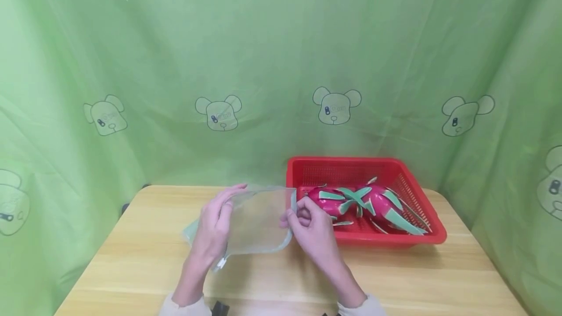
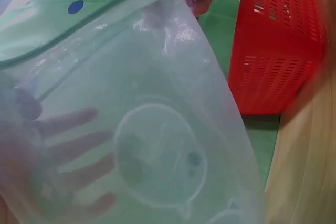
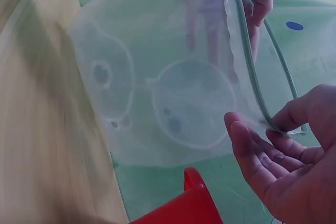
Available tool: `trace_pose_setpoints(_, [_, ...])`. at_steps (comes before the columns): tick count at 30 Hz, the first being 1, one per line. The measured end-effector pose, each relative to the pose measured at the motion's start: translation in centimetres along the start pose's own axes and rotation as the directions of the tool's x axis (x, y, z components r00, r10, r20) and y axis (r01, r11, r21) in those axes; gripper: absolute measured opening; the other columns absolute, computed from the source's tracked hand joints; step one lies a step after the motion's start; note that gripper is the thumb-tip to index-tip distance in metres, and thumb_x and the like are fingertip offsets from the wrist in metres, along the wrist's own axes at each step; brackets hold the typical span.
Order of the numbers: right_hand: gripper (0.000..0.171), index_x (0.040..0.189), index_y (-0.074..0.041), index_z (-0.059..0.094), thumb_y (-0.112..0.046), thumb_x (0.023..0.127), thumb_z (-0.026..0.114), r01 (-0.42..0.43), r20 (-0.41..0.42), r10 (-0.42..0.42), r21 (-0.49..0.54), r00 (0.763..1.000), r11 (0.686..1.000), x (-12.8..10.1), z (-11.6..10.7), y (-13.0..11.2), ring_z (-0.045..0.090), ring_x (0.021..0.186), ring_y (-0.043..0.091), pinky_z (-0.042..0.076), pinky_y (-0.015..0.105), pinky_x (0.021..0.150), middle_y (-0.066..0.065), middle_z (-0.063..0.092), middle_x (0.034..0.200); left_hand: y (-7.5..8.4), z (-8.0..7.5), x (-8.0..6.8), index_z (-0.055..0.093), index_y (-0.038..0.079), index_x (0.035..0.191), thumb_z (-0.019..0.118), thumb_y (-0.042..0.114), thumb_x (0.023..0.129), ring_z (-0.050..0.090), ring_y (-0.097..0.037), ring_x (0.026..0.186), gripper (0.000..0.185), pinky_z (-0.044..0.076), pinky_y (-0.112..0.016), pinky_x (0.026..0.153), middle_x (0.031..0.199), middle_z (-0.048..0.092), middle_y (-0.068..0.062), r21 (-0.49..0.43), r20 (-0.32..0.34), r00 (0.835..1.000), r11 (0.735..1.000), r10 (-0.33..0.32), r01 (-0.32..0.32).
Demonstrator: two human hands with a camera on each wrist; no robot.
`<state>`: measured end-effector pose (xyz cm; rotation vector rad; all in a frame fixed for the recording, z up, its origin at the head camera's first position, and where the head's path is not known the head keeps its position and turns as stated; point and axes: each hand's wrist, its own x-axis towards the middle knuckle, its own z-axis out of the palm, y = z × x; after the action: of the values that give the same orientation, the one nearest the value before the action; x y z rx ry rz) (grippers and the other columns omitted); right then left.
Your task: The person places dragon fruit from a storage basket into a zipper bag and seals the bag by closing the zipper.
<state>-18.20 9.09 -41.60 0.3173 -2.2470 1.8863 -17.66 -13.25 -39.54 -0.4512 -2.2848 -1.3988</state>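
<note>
A translucent zip bag (image 1: 259,223) with a pale green rim is held up over the table between both hands. My left hand (image 1: 213,221) holds its left side, thumb in front; its extended fingers (image 2: 79,145) show through the plastic in the left wrist view. My right hand (image 1: 313,228) pinches the bag's right corner between thumb and fingers. In the right wrist view the green zip strips (image 3: 252,72) stand apart, joining near the right fingertips. A white zip slider (image 1: 221,263) hangs at the bag's lower left.
Right of the bag, a red plastic basket (image 1: 421,240) holds dragon fruits (image 1: 379,201) with green scales. It stands on a light wooden table (image 1: 145,257). Behind and beside the table hangs a green curtain (image 1: 272,62) with bear-head prints.
</note>
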Motion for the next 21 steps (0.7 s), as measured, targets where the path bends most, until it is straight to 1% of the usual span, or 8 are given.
trace_pose_setpoints(2, [0.01, 0.093, -0.005, 0.061, -0.003, 0.095, 0.071, 0.002, 0.0, -0.002, -0.031, 1.0, 1.0, -0.1, 0.2, 0.1, 0.075, 0.074, 0.016, 0.061, 0.028, 0.081, 0.005, 0.075, 0.085, -0.1, 0.0, 0.0, 0.067, 0.014, 0.13, 0.034, 0.01, 0.105, 0.062, -0.013, 0.07, 0.042, 0.053, -0.043, 0.091, 0.135, 0.066, 0.001, -0.025, -0.043, 0.999, 0.999, -0.028, 0.027])
trace_pose_setpoints(4, [0.01, 0.092, -0.007, 0.062, -0.005, 0.094, 0.072, 0.007, 0.001, -0.007, -0.079, 1.0, 0.997, -0.2, 0.4, 0.2, 0.074, 0.072, 0.014, 0.062, 0.027, 0.074, 0.002, 0.074, 0.082, -0.1, -0.1, 0.1, 0.068, 0.013, 0.127, 0.033, 0.011, 0.106, 0.041, -0.015, 0.049, 0.041, 0.051, -0.041, 0.08, 0.13, 0.069, 0.002, -0.048, -0.101, 0.994, 0.998, -0.036, 0.032])
trace_pose_setpoints(6, [0.01, 0.092, -0.01, 0.063, -0.007, 0.093, 0.072, 0.006, 0.0, -0.006, -0.121, 1.0, 0.993, -0.3, 0.5, 0.3, 0.073, 0.069, 0.012, 0.06, 0.025, 0.065, -0.001, 0.073, 0.079, -0.1, -0.4, 0.2, 0.069, 0.01, 0.124, 0.032, 0.011, 0.107, 0.043, -0.014, 0.049, 0.04, 0.051, -0.04, 0.081, 0.125, 0.071, -0.001, -0.068, -0.167, 0.985, 0.997, -0.029, 0.018])
trace_pose_setpoints(11, [0.01, 0.092, -0.012, 0.064, -0.007, 0.091, 0.073, 0.016, -0.003, -0.017, -0.163, 1.0, 0.987, -0.3, 0.8, 0.5, 0.072, 0.066, 0.01, 0.054, 0.026, 0.053, -0.003, 0.072, 0.075, 0.0, -1.0, 0.3, 0.069, 0.004, 0.119, 0.033, 0.009, 0.106, 0.053, -0.016, 0.068, 0.039, 0.045, -0.046, 0.104, 0.121, 0.072, -0.008, -0.085, -0.276, 0.961, 0.996, 0.013, -0.038])
trace_pose_setpoints(14, [0.011, 0.092, -0.01, 0.065, -0.006, 0.092, 0.074, 0.055, -0.012, -0.057, -0.142, 0.998, 0.988, -0.3, 0.9, 0.6, 0.071, 0.066, 0.01, 0.058, 0.024, 0.059, -0.003, 0.072, 0.076, -0.1, -1.0, 0.4, 0.07, 0.008, 0.121, 0.036, 0.01, 0.105, 0.045, -0.015, 0.055, 0.038, 0.051, -0.042, 0.089, 0.109, 0.074, -0.007, -0.047, -0.24, 0.97, 0.998, 0.019, -0.031])
trace_pose_setpoints(18, [0.01, 0.093, -0.008, 0.067, -0.004, 0.092, 0.075, 0.105, -0.023, -0.108, -0.085, 0.994, 0.991, -0.2, 1.0, 0.7, 0.072, 0.068, 0.012, 0.061, 0.024, 0.069, 0.0, 0.073, 0.078, -0.4, -0.9, 0.5, 0.068, 0.012, 0.13, 0.043, 0.011, 0.104, 0.068, -0.014, 0.098, 0.036, 0.052, -0.042, 0.096, 0.119, 0.072, -0.005, 0.026, -0.126, 0.992, 0.999, 0.027, -0.024])
trace_pose_setpoints(20, [0.009, 0.094, -0.007, 0.068, -0.003, 0.092, 0.076, 0.109, -0.022, -0.11, -0.068, 0.994, 0.992, -0.1, 1.1, 0.7, 0.072, 0.069, 0.013, 0.061, 0.024, 0.07, 0.001, 0.074, 0.079, -0.7, -0.9, 0.6, 0.066, 0.01, 0.134, 0.043, 0.009, 0.102, 0.055, -0.02, 0.132, 0.039, 0.04, -0.048, 0.114, 0.137, 0.065, -0.004, 0.051, -0.059, 0.997, 0.998, 0.041, -0.038])
trace_pose_setpoints(21, [0.009, 0.094, -0.007, 0.068, -0.002, 0.092, 0.076, 0.105, -0.02, -0.107, -0.062, 0.994, 0.992, 0.0, 1.1, 0.7, 0.072, 0.069, 0.013, 0.061, 0.024, 0.071, 0.001, 0.074, 0.079, -0.8, -0.9, 0.6, 0.064, 0.008, 0.136, 0.042, 0.007, 0.101, 0.053, -0.023, 0.135, 0.042, 0.038, -0.049, 0.115, 0.14, 0.063, -0.005, 0.063, -0.029, 0.998, 0.997, 0.046, -0.044])
